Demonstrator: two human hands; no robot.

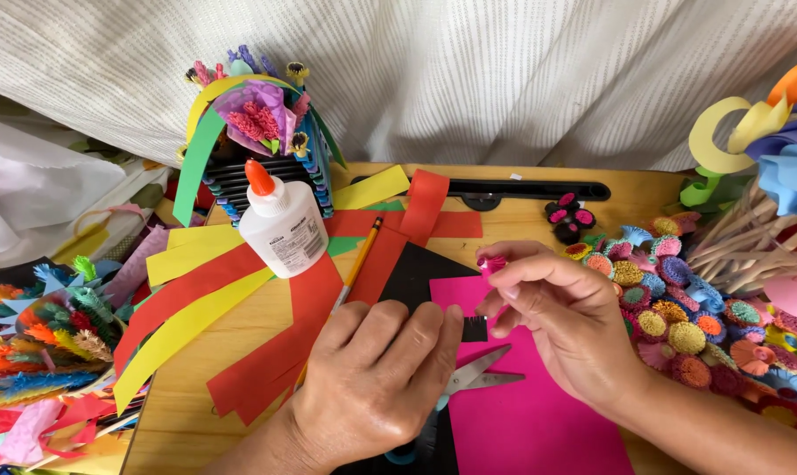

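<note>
Two bare hands work with coloured paper on a cluttered wooden craft table (504, 220).

Left hand (376, 374) lies palm down, fingers pressed flat on a black paper sheet (416, 277), holding nothing. Right hand (561, 312) pinches a small pink paper roll (492, 263) between thumb and fingertips, just above a pink paper sheet (513, 405). Scissors (477, 374) lie between the hands, partly under the left one. Behind them sit a white glue bottle (284, 227) with an orange cap, a pencil (359, 264), and red and yellow paper strips (213, 303). Paper flowers (689, 334) are heaped at right.
</note>
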